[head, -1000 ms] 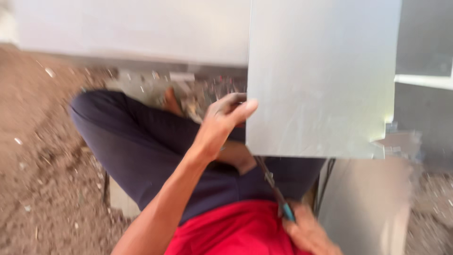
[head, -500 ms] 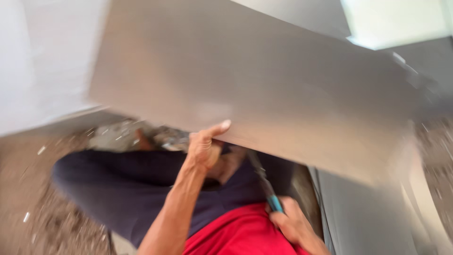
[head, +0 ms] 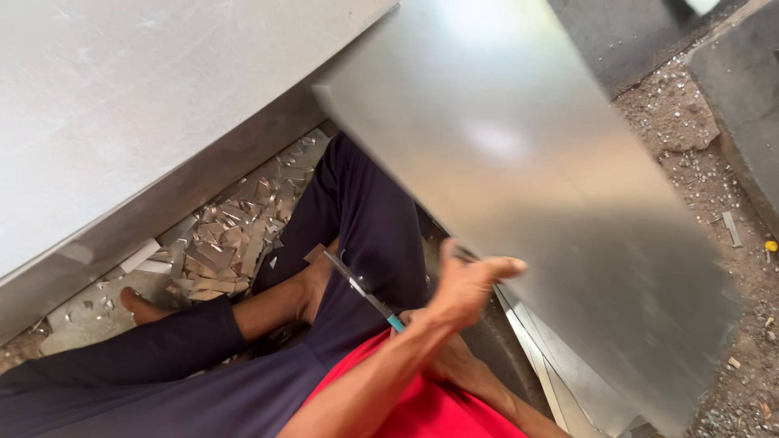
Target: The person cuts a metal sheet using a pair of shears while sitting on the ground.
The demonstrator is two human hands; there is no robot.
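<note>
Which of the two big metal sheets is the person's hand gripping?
The right-hand sheet, tilted above the legs: the left hand grips its lower edge. The other sheet, at upper left, is untouched.

1. The left hand [head: 464, 284] pinches the lower edge of a large grey metal sheet [head: 527, 162], thumb on top.
2. The right hand [head: 442, 357], mostly hidden behind the left forearm, holds teal-handled snips [head: 361, 289].
3. Metal offcuts [head: 219, 251] litter the ground beside dark trousers [head: 365, 219].

daylight, bright | glare on metal sheet [head: 519, 146] | lower right motion-blurred
</note>
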